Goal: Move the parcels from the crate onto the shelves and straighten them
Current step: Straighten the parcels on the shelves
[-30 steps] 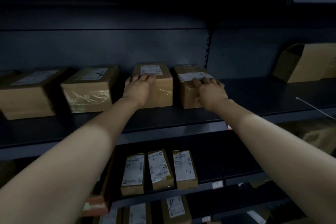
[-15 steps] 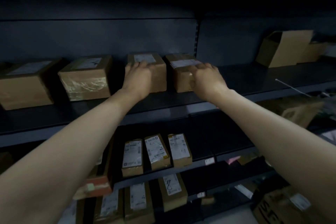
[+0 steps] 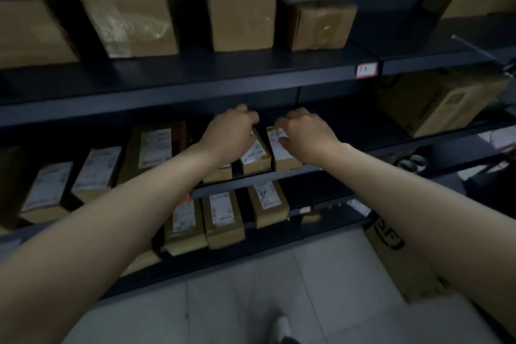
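Note:
Three small brown parcels with white labels lie side by side on the middle shelf (image 3: 329,166). My left hand (image 3: 230,131) lies over the left parcel (image 3: 219,174), fingers curled down over its far end, beside the middle parcel (image 3: 255,156). My right hand (image 3: 305,132) holds the right parcel (image 3: 283,158), thumb on its label and fingers curled over its far end. The fingertips of both hands are hidden under the upper shelf's front edge (image 3: 195,92). No crate is in view.
Several larger cardboard boxes (image 3: 240,17) stand on the upper shelf. More labelled parcels (image 3: 97,167) lie further left and on the lower shelf (image 3: 223,218). A big box (image 3: 438,103) sits at right, another (image 3: 396,254) on the tiled floor. My shoe (image 3: 282,327) shows below.
Both hands left the two boxes on the upper shelf and dropped to the small parcels on the middle shelf. The view tilted downward, bringing the floor into sight.

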`<state>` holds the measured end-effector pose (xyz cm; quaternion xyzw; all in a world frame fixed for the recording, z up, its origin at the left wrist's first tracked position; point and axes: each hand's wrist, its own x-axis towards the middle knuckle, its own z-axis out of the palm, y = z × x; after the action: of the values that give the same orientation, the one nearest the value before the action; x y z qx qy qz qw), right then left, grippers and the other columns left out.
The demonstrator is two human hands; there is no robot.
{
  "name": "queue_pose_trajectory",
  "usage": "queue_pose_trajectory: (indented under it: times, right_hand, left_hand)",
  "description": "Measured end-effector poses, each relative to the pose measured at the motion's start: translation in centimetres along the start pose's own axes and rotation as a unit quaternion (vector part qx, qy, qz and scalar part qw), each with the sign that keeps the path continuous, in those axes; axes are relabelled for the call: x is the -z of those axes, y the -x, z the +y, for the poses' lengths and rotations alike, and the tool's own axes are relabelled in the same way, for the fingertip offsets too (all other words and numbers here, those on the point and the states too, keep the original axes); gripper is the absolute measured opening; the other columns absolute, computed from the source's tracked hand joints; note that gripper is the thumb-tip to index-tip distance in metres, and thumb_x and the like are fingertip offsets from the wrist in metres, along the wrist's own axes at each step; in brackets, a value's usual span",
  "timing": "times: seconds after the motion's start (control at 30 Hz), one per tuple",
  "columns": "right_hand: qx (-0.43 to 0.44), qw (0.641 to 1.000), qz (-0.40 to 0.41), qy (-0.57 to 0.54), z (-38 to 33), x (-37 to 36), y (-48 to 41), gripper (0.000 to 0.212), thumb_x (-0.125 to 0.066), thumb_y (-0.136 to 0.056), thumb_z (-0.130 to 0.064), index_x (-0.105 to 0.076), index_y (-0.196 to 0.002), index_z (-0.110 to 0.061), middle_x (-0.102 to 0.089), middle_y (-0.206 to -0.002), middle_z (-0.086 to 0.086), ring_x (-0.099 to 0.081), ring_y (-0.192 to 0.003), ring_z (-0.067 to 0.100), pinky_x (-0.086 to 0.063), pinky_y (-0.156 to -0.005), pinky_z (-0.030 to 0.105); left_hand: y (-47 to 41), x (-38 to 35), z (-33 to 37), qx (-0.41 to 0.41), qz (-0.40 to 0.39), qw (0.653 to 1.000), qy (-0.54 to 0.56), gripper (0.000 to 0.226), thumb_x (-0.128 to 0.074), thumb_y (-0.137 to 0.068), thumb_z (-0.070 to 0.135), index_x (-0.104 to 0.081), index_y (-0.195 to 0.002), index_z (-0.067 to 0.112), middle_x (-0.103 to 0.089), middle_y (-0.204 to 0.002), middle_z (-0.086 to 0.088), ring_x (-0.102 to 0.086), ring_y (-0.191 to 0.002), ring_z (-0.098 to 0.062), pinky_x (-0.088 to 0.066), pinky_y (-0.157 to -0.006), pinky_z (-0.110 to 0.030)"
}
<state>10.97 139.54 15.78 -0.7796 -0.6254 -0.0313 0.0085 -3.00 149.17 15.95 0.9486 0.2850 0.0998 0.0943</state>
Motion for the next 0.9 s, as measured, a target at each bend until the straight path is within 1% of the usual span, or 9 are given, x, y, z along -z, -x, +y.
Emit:
queue_pose_trajectory:
  times: [0.07,0.13,0.23,0.33,0.43,0.53,0.67,0.73,0.9]
  right_hand:
    - [-0.01,1.0,-0.019,0.004,0.6,-2.7,-0.3,0.039,-0.049,-0.097,-0.021,-0.05,-0.135,-0.014,-0.053,-0.132,0.012,-0.041,-0.126,0.031,-0.04,-0.095,0.039]
    - [-0.012,0.999,-0.041,0.014,1.4,-5.5,-0.9,0.043,-0.051,-0.095,-0.02,-0.048,-0.138,-0.013,-0.048,-0.139,0.012,-0.038,-0.129,0.032,-0.038,-0.099,0.04]
    - [-0.023,0.995,-0.086,0.05,2.9,-9.8,-2.2,0.052,-0.051,-0.095,-0.025,-0.037,-0.144,-0.014,-0.032,-0.15,0.012,-0.025,-0.138,0.033,-0.029,-0.108,0.044]
    - [-0.018,0.988,-0.117,0.096,4.6,-14.1,-4.1,0.06,-0.055,-0.094,-0.027,-0.029,-0.148,-0.017,-0.017,-0.156,0.012,-0.012,-0.143,0.035,-0.023,-0.112,0.047]
    - [-0.016,0.988,-0.129,0.086,6.5,-17.4,-6.3,0.068,-0.053,-0.096,-0.027,-0.016,-0.152,-0.023,-0.008,-0.159,0.011,-0.007,-0.144,0.037,-0.021,-0.113,0.048]
    - [-0.005,0.99,-0.128,0.057,8.4,-19.3,-8.5,0.068,-0.047,-0.098,-0.03,-0.007,-0.154,-0.028,-0.007,-0.159,0.01,-0.01,-0.143,0.037,-0.022,-0.112,0.048]
    - [-0.013,0.992,-0.122,0.04,11.4,-20.3,-11.8,0.078,-0.051,-0.096,-0.02,-0.001,-0.154,-0.033,-0.005,-0.159,0.009,-0.012,-0.142,0.038,-0.026,-0.111,0.05]
    - [-0.017,0.993,-0.108,0.037,12.9,-20.7,-13.5,0.077,-0.052,-0.096,-0.02,-0.002,-0.153,-0.033,-0.007,-0.159,0.008,-0.014,-0.141,0.037,-0.029,-0.11,0.05]
    - [-0.016,0.996,-0.083,0.005,16.2,-21.5,-16.5,0.073,-0.052,-0.096,-0.017,-0.009,-0.153,-0.033,-0.01,-0.159,0.004,-0.015,-0.141,0.036,-0.031,-0.108,0.05]
  left_hand:
    - [-0.5,-2.7,-1.2,0.017,-0.042,0.999,0.016,0.036,-0.057,-0.092,0.019,-0.054,-0.127,0.01,-0.051,-0.122,-0.013,-0.053,-0.108,-0.03,-0.047,-0.09,-0.04]
    - [-1.1,-5.2,-2.2,0.035,-0.065,0.997,0.015,0.042,-0.058,-0.091,0.019,-0.052,-0.131,0.01,-0.049,-0.127,-0.013,-0.051,-0.112,-0.03,-0.044,-0.094,-0.041]
    - [-2.2,-9.2,-3.6,0.047,-0.092,0.995,-0.016,0.045,-0.056,-0.091,0.021,-0.048,-0.135,0.012,-0.045,-0.134,-0.014,-0.047,-0.118,-0.031,-0.038,-0.1,-0.04]
    - [-3.6,-13.1,-5.1,0.062,-0.118,0.989,-0.06,0.056,-0.054,-0.092,0.025,-0.035,-0.144,0.02,-0.038,-0.14,-0.012,-0.044,-0.122,-0.033,-0.031,-0.105,-0.042]
    - [-5.5,-16.2,-6.0,0.08,-0.118,0.984,-0.102,0.057,-0.05,-0.095,0.029,-0.029,-0.147,0.027,-0.032,-0.145,-0.01,-0.043,-0.123,-0.035,-0.028,-0.106,-0.041]
    - [-7.7,-18.1,-6.6,0.083,-0.102,0.987,-0.094,0.054,-0.048,-0.095,0.033,-0.031,-0.147,0.03,-0.035,-0.147,-0.007,-0.039,-0.129,-0.032,-0.026,-0.106,-0.04]
    - [-11.3,-19.0,-7.0,0.098,-0.099,0.989,-0.042,0.054,-0.05,-0.095,0.03,-0.033,-0.146,0.03,-0.029,-0.153,-0.004,-0.029,-0.137,-0.028,-0.022,-0.109,-0.035]
    - [-13.2,-19.4,-7.1,0.107,-0.093,0.989,-0.05,0.053,-0.05,-0.095,0.031,-0.033,-0.146,0.032,-0.027,-0.154,-0.002,-0.03,-0.137,-0.028,-0.023,-0.111,-0.037]
    - [-16.8,-20.6,-7.1,0.126,-0.09,0.987,-0.047,0.053,-0.051,-0.095,0.025,-0.034,-0.145,0.034,-0.028,-0.153,0.001,-0.031,-0.136,-0.027,-0.024,-0.11,-0.041]
